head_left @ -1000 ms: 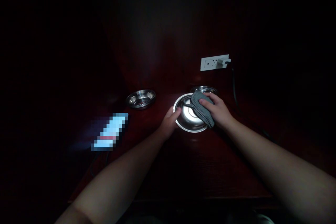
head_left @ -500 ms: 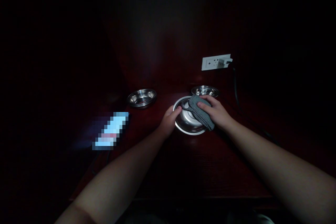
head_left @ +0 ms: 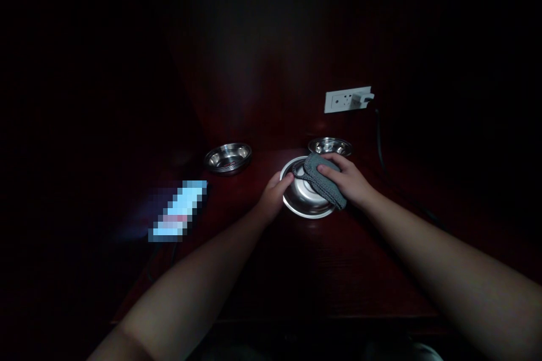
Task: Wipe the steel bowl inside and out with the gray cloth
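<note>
A shiny metal bowl [head_left: 305,203] is tilted above the dark red table, its inside facing me. My left hand [head_left: 273,194] grips its left rim, thumb over the edge and the other fingers hidden behind. Closed around a folded grey cloth [head_left: 318,175], my right hand [head_left: 349,179] presses it against the bowl's right side. A thin loop of the cloth hangs over the bowl's inside. Behind my right hand stands another metal bowl [head_left: 330,145], and to the left sits a stack of metal bowls [head_left: 228,158].
A phone with a lit, blurred screen [head_left: 180,211] lies at the left, a cable near it. On the back wall is a white socket plate [head_left: 348,100] with a plug in it; a black cord [head_left: 379,138] runs down to the right. The table's front edge [head_left: 322,317] is near me.
Almost nothing differs. The bowl and my left hand have shifted very slightly to the right and down; the grey cloth stays pressed on the bowl.
</note>
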{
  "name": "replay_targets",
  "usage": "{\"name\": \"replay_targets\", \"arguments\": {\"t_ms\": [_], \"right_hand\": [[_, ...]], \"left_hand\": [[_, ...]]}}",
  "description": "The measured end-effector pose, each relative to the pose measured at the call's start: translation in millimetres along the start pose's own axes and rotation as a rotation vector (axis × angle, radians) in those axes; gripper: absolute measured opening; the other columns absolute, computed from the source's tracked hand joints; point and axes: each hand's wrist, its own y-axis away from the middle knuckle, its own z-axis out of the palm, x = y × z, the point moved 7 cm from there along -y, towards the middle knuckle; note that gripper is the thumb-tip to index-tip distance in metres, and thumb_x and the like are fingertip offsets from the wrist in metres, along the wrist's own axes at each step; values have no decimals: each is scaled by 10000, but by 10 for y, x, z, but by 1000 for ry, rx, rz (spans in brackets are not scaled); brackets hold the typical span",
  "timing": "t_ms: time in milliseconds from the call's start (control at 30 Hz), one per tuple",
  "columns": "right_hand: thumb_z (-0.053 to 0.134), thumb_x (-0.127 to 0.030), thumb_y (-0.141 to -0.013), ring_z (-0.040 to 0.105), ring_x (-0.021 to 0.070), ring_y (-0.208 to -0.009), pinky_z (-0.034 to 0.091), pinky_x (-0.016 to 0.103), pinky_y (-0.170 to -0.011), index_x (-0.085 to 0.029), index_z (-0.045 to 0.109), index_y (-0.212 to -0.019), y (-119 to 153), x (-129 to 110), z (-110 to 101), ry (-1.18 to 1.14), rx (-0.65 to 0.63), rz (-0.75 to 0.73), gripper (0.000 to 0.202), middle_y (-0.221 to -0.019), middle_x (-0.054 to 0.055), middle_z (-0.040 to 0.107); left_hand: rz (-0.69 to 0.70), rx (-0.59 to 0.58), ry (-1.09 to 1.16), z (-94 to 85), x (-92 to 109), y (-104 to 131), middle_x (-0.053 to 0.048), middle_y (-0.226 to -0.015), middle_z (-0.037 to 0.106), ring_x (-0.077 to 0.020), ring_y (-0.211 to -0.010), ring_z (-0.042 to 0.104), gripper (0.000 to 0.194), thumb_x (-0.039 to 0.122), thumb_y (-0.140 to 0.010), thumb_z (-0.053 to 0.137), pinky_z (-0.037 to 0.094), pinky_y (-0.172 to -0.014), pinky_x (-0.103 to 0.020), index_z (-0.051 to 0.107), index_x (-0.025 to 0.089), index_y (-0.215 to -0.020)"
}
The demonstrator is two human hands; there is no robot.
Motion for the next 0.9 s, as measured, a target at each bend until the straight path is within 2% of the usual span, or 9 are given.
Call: {"name": "replay_targets", "arguments": {"t_ms": [267, 600, 900], "right_hand": [[653, -454, -748, 606, 213, -831, 465, 377, -782, -218, 617, -994, 3, 23, 10, -9, -10, 13, 343, -954, 29, 662], [650, -477, -739, 610, 229, -856, 470, 402, -803, -226, 616, -987, 12, 2, 41, 3, -44, 17, 355, -929, 27, 670], [659, -476, -730, 603, 223, -866, 464, 401, -812, -215, 619, -989, 12, 11, 66, 4, -81, 53, 370, -941, 32, 655]], "left_hand": [[15, 14, 2, 49, 60, 23, -41, -856, 708, -212, -881, 636, 361, 372, -639, 739, 425, -890, -362, 669, 156, -920], [-2, 41, -39, -15, 48, -11, -64, -898, 705, -213, -881, 627, 359, 365, -656, 713, 420, -877, -353, 662, 142, -934], [-13, 53, -78, 6, 78, 18, -46, -855, 707, -194, -834, 619, 282, 338, -670, 695, 419, -841, -332, 676, 147, -878]]}}
